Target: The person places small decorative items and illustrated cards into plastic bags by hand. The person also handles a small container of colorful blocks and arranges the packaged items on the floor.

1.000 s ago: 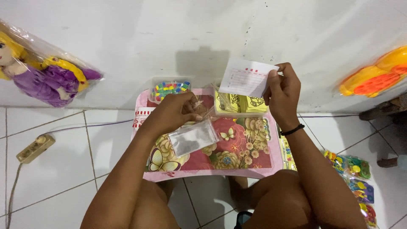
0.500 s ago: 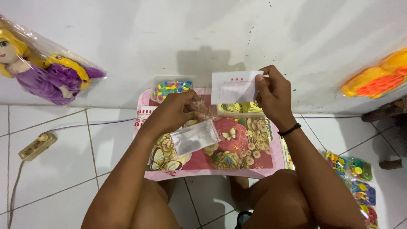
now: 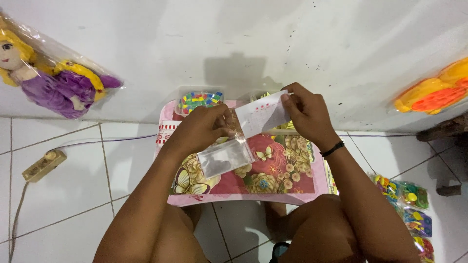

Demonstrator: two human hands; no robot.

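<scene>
Pinching a clear bag (image 3: 225, 157) in the left hand (image 3: 202, 130) and a paper card (image 3: 261, 116) in the right hand (image 3: 304, 113) (both above the surface (image 3: 292, 187)), a loose grip could crumple the card.

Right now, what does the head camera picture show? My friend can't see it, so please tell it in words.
A seated person's left hand pinches a clear plastic bag while the right hand holds a white paper card at its mouth, above a small pink flowered table. A box of colourful beads sits at the table's far edge, and a bagged doll hangs on the wall.
</scene>
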